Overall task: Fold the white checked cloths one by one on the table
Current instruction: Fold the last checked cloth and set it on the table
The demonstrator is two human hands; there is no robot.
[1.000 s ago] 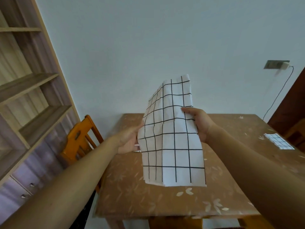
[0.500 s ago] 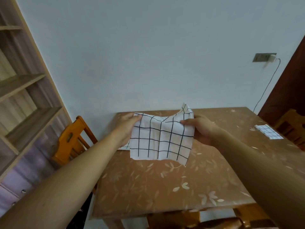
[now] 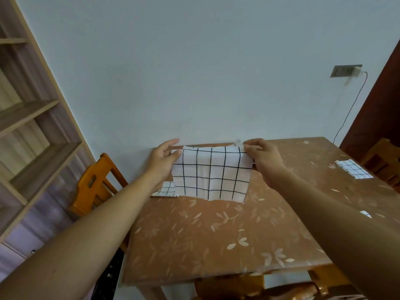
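I hold a white checked cloth (image 3: pixel 211 174) stretched wide above the far part of the table (image 3: pixel 216 239). My left hand (image 3: pixel 161 162) pinches its upper left corner and my right hand (image 3: pixel 260 155) pinches its upper right corner. The cloth hangs down with its lower edge near the tabletop. A second checked cloth (image 3: pixel 165 190) lies flat on the table below my left wrist, partly hidden by the held cloth. A folded checked cloth (image 3: pixel 352 168) rests at the far right of the table.
An orange wooden chair (image 3: pixel 95 187) stands at the table's left side, with wooden shelves (image 3: pixel 28 126) beyond it. Another chair (image 3: pixel 259 289) is tucked under the near edge. A wall socket with a cable (image 3: pixel 346 70) is at the right, beside a dark door.
The cloth went from hanging tall and narrow to held wide by both upper corners, farther from me and lower over the table. Both hands moved apart and forward.
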